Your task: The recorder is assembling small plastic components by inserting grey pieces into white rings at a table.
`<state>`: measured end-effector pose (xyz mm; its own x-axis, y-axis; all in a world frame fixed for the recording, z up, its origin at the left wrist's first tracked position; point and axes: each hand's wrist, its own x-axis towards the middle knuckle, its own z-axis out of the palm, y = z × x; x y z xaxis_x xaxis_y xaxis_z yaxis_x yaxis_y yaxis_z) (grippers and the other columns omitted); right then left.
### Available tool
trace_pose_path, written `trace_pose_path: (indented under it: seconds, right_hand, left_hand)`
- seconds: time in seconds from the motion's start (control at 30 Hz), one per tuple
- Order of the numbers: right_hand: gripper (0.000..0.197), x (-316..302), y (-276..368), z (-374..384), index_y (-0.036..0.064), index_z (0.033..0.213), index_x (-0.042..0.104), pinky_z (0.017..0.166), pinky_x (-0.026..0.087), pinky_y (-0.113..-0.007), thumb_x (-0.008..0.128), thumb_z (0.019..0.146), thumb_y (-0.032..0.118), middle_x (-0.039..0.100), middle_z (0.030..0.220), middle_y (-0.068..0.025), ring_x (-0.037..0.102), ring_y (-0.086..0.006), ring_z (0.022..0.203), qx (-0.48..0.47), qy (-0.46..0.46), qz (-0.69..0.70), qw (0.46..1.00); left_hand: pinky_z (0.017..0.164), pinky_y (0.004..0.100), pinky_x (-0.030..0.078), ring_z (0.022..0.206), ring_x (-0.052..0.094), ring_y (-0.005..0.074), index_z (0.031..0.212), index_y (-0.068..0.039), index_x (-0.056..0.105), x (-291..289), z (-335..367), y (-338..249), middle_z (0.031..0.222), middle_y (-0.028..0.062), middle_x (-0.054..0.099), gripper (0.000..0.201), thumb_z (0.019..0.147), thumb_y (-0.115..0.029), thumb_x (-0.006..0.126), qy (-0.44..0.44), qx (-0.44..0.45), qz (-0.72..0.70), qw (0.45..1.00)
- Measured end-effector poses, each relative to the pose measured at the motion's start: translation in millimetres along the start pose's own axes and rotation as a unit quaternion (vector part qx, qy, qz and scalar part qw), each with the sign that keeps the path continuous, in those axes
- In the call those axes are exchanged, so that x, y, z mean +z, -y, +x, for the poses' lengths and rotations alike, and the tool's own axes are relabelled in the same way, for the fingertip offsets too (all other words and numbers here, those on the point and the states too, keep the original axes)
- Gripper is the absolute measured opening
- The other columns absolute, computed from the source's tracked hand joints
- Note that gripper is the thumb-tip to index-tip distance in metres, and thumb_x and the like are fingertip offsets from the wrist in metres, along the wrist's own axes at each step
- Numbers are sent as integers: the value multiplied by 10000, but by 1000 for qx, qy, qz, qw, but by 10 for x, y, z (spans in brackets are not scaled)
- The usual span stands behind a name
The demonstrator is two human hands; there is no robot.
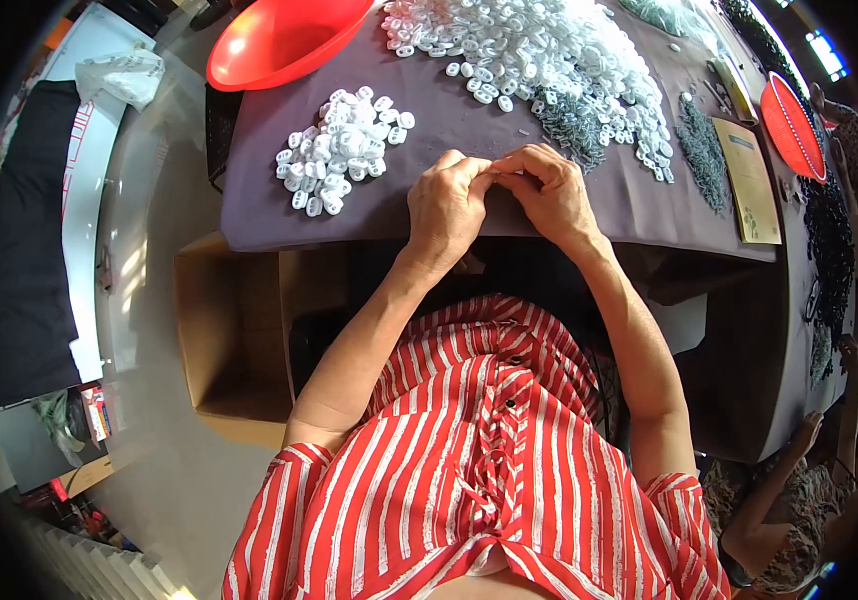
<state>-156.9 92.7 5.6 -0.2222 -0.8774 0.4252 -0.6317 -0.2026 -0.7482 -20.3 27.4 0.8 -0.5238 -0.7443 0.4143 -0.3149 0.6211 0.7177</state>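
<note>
Observed left hand (446, 205) and right hand (559, 200) meeting at fingertips over tabletop (249, 208); cannot tell closure or contents of grip; located white pieces (344, 150) piled left of left hand; recommend steady wrists, square alignment, even pressure

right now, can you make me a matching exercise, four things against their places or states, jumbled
1. left hand
2. small white pile
3. red basin
4. cardboard box

a. at the far left corner of the table
b. lower than the table
c. meeting the right hand at the fingertips
d. between the red basin and the left hand

Pairs: 1-c, 2-d, 3-a, 4-b
</note>
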Motion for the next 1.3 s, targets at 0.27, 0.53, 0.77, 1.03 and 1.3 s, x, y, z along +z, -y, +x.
trace_pose_path:
  seconds: [0.27, 0.53, 0.77, 1.03, 1.3]
  right_hand:
    - [86, 6, -4, -10, 49, 788, 636, 668, 455, -326, 648, 708, 23, 611, 734, -57, 567, -245, 734, -4, -3, -6, 1000]
    - [105, -8, -14, -23, 34, 800, 636, 681, 469, -303, 659, 705, -5, 623, 779, -62, 590, -215, 755, -6, 6, -16, 1000]
    - [108, 13, -33, -30, 45, 805, 649, 684, 466, -318, 655, 704, 11, 611, 772, -59, 579, -239, 759, -13, -11, -2, 1000]
    - [103, 7, -35, -42, 34, 806, 644, 680, 475, -302, 655, 711, -3, 626, 793, -60, 593, -218, 762, -23, -1, -22, 1000]
    - [105, 6, -63, -36, 38, 807, 645, 699, 482, -295, 659, 712, -5, 643, 826, -55, 606, -203, 782, -42, 19, -72, 996]
  left_hand:
    - [584, 350, 456, 665, 597, 280, 841, -41, 648, 23, -22, -7, 748, 103, 594, 78, 771, -73, 637, -12, 37, 35, 999]
    - [596, 384, 458, 677, 587, 302, 828, -59, 645, 4, -20, 66, 746, 102, 575, 67, 796, -103, 607, 9, 27, -34, 999]
    - [573, 372, 463, 661, 590, 298, 817, -56, 637, 34, -37, 21, 738, 100, 568, 46, 783, -76, 614, -23, 46, 7, 999]
    - [574, 371, 473, 664, 595, 295, 813, -55, 626, 46, -58, 27, 755, 96, 573, 45, 770, -49, 613, -27, 75, 34, 996]
    - [556, 358, 463, 644, 593, 287, 811, -31, 629, 71, -53, 56, 731, 96, 583, 50, 761, -22, 625, -16, 96, 78, 992]
